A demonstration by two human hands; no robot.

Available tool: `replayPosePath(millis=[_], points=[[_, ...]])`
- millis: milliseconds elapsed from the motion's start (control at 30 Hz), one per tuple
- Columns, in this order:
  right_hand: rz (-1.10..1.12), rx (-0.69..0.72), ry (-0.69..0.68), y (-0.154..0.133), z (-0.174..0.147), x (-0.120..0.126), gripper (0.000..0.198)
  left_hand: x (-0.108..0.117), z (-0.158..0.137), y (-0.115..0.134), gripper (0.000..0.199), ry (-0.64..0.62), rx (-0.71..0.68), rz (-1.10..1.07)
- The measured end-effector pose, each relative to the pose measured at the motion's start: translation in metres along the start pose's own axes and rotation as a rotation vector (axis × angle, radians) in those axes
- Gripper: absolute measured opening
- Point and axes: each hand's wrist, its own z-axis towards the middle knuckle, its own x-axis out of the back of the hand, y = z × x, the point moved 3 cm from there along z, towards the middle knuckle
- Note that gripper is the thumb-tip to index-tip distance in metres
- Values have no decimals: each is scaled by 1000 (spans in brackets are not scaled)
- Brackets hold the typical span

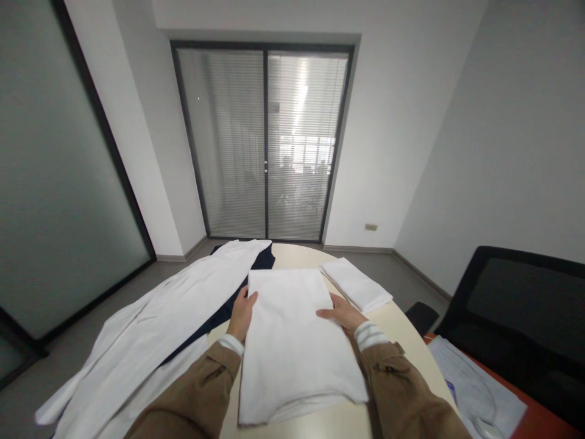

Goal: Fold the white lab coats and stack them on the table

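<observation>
A folded white garment lies in front of me over the pale round table. My left hand grips its left edge, thumb on top and the other fingers mostly hidden beneath. At the right edge my right hand holds it the same way, thumb laid across the cloth. Just beyond my right hand rests a smaller folded white cloth. To the left, unfolded white garments are spread out, with a dark navy piece showing between them.
A black mesh-backed chair stands at the right. Near it, papers lie on an orange-red surface. Glass panels with blinds close off the far side, and a frosted glass panel stands at the left.
</observation>
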Motion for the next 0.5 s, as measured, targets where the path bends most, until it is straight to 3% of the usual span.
replayPosePath(millis=[100,167,300,500], points=[[2,32,89,3,6,6,61,-3,-1,-8,53,-98,56,-33],[-7,44,112,4,9,9,62,-3,0,-11,61,-117,26,63],[-46,18,136,5,10,12,63,-3,1,-10,50,-159,-35,219],[-129,-17,184,9,9,19,72,-7,-2,-3,45,-202,-74,94]])
